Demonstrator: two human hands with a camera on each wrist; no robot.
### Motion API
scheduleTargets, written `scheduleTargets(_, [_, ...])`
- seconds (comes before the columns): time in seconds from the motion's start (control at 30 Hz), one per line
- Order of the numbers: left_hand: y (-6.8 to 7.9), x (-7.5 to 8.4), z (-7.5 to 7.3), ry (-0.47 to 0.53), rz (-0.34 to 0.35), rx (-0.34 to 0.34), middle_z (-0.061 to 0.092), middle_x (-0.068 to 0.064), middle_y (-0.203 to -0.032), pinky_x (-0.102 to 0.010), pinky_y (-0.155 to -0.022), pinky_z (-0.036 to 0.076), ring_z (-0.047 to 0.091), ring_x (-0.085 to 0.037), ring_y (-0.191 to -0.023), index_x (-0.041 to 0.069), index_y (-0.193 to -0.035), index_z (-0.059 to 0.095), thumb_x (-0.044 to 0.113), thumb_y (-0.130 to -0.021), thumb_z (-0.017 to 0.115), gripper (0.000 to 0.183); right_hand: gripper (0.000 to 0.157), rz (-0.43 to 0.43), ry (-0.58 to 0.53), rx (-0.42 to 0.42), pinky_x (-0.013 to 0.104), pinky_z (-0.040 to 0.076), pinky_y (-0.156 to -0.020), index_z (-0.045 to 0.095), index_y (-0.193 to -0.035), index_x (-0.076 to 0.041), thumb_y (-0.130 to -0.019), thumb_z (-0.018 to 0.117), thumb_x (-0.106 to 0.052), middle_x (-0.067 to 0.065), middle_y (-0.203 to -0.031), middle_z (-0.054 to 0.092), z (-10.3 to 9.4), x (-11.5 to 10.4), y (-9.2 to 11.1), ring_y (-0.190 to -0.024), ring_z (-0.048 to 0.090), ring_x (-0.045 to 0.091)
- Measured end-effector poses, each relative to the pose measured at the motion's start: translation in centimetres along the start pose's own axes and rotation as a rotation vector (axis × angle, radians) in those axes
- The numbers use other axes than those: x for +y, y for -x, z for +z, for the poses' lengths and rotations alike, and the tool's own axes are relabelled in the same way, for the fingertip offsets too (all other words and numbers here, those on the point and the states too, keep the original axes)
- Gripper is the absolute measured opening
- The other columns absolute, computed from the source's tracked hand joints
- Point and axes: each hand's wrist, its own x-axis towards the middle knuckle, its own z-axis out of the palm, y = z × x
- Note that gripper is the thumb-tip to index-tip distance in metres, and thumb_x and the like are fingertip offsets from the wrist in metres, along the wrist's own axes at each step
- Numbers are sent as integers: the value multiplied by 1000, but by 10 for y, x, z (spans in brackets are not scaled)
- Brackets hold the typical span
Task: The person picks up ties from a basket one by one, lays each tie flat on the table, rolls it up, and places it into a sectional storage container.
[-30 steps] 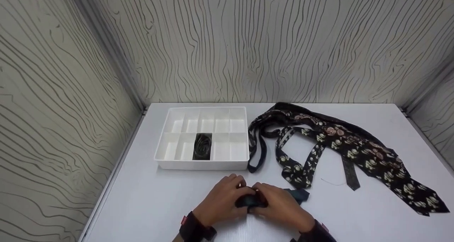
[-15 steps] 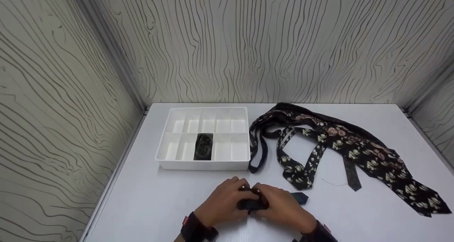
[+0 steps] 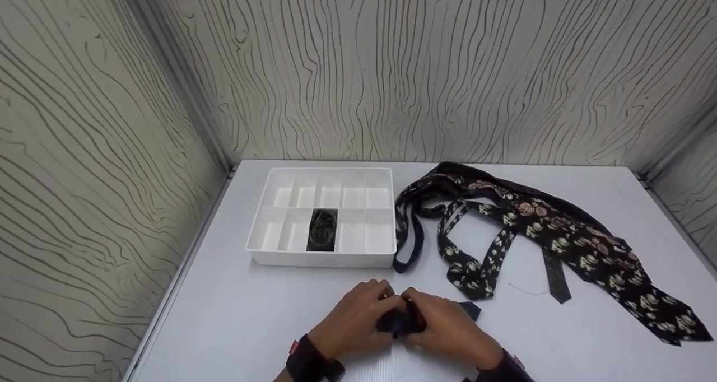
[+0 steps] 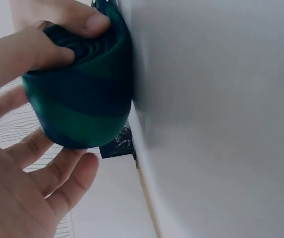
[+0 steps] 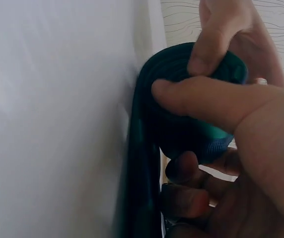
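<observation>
A blue-and-green striped necktie (image 4: pixel 82 106), wound into a thick coil, stands on its edge on the white table between both hands. The left hand (image 3: pixel 358 319) grips one side, its thumb pressed on the coil's spiral face and its fingers round the far side. From the opposite side the right hand (image 3: pixel 448 327) holds the coil, thumb also on the spiral layers. In the right wrist view a flat length of the tie (image 5: pixel 142 193) runs from the coil along the table. Its pointed tail (image 3: pixel 471 310) shows past the right hand in the head view.
Behind the hands stands a white divided tray (image 3: pixel 325 260), with one dark rolled tie (image 3: pixel 322 231) in a front compartment. To its right lie several loose dark ties, including a floral tie (image 3: pixel 560 245). A thin thread (image 3: pixel 526 290) lies near them. Patterned walls enclose the table.
The tie's tail has drawn in slightly toward the right hand, so less of it shows. The coil has turned between the fingers; both hands stay in nearly the same place.
</observation>
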Motion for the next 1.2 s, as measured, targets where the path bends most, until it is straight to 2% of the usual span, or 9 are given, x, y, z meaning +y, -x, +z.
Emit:
scheduleTargets(0.17, [-1, 1, 0, 0, 33, 29, 61, 8, -110, -23, -87, 46, 53, -9, -97, 31, -120, 71, 38, -83, 85, 41, 51, -31, 48, 6, 32, 54, -73, 61, -116, -27, -74, 91, -29, -7, -103, 74, -1, 1, 1, -89, 71, 15])
scheduleTargets(0.27, [-1, 1, 0, -7, 29, 24, 61, 9, -111, -24, -88, 46, 53, -10, -96, 32, -123, 72, 38, -82, 85, 44, 54, -28, 64, -1, 35, 56, -76, 61, -120, -26, -76, 91, -33, -5, -105, 76, -2, 1, 1, -92, 73, 18])
scheduleTargets(0.4, [-2, 0, 0, -17, 16, 14, 61, 8, -112, -24, -88, 47, 55, -9, -97, 30, -124, 69, 38, -80, 86, 48, 55, -27, 84, 6, 34, 55, -73, 61, -121, -24, -76, 91, -30, -3, -103, 76, -2, 2, 3, -89, 72, 18])
scheduleTargets(0.67, [-4, 3, 1, -56, 59, 67, 62, 6, -108, -24, -86, 46, 56, -11, -94, 30, -118, 72, 37, -78, 85, 42, 56, -32, 100, 15, 33, 53, -70, 59, -120, -23, -76, 91, -35, -3, -99, 75, -4, 3, 5, -85, 71, 17])
scheduleTargets(0.8, [-6, 4, 1, -64, 54, 48, 63, 7, -109, -24, -87, 46, 55, -10, -96, 32, -121, 73, 38, -80, 84, 44, 56, -33, 96, 15, 31, 52, -69, 59, -122, -22, -78, 90, -37, -2, -100, 75, -5, 4, 6, -84, 71, 16])
scheduleTargets(0.97, [-6, 4, 1, -77, 31, 28, 61, 7, -112, -26, -89, 48, 56, -11, -100, 31, -123, 70, 46, -84, 83, 44, 53, -20, 97, 6, 28, 46, -62, 58, -120, -21, -80, 88, -37, -3, -94, 72, -6, 5, 6, -77, 65, 12])
scheduleTargets(1.07, [-6, 4, 1, -66, 35, 26, 61, 8, -111, -26, -88, 47, 55, -11, -99, 31, -120, 71, 50, -85, 83, 41, 52, -28, 104, 7, 28, 47, -63, 58, -120, -22, -80, 87, -39, -3, -95, 72, -6, 5, 5, -78, 66, 13])
scheduleTargets(1.2, [-7, 4, 0, -58, 35, 11, 60, 8, -110, -24, -87, 46, 53, -10, -97, 32, -124, 71, 50, -85, 82, 45, 54, -32, 110, -3, 29, 48, -65, 59, -121, -22, -78, 88, -39, -4, -99, 73, -6, 6, 6, -82, 68, 14])
